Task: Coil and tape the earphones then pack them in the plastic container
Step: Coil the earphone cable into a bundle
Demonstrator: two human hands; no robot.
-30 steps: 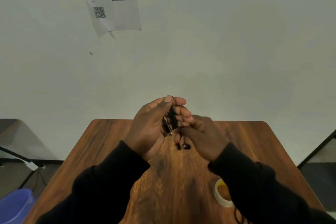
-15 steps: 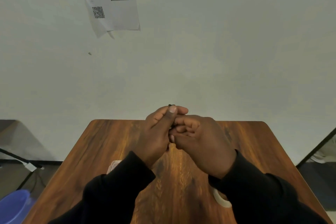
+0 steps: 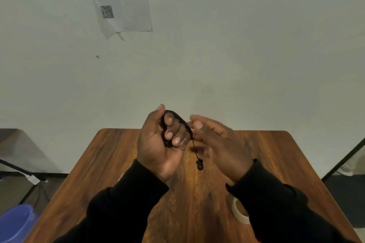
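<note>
Earphones coiled around left hand fingers, grip closed; right hand grip wide, blurred, above tabletop; earbud dangling between.

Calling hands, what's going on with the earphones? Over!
Left hand shut on earphones, cable looped round its fingers. Right hand open beside it, blurred. One earbud dangling loose above table. Tape roll untouched, partly under right sleeve.
</note>
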